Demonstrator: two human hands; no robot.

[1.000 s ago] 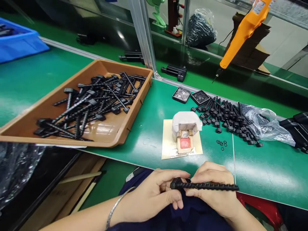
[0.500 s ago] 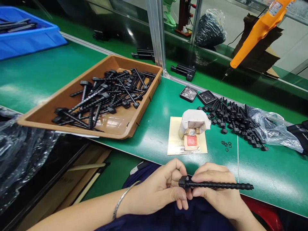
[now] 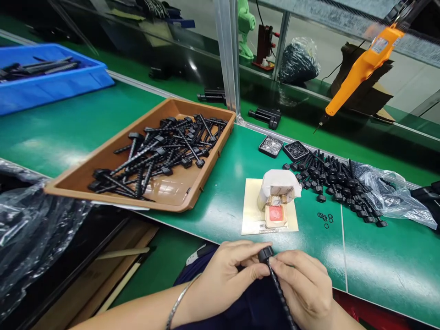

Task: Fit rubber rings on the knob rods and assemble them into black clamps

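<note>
Your long black ribbed plastic rod with a knobbed head (image 3: 275, 279) has swung round: a moment ago it lay level across your lap, tip out to your right, and now its head points up toward the green bench edge (image 3: 378, 284) while the shaft runs down toward you. Your left hand (image 3: 223, 279) pinches the head; your right hand (image 3: 302, 288) is closed around the shaft. The brown plastic tray of finished rods (image 3: 113, 183) sits further left.

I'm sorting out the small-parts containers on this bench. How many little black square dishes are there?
2. The left dish, with silvery bits, and the right dish, with dark bits, sit side by side behind the pile of black rods. More could be hidden under the plastic bag.
</note>
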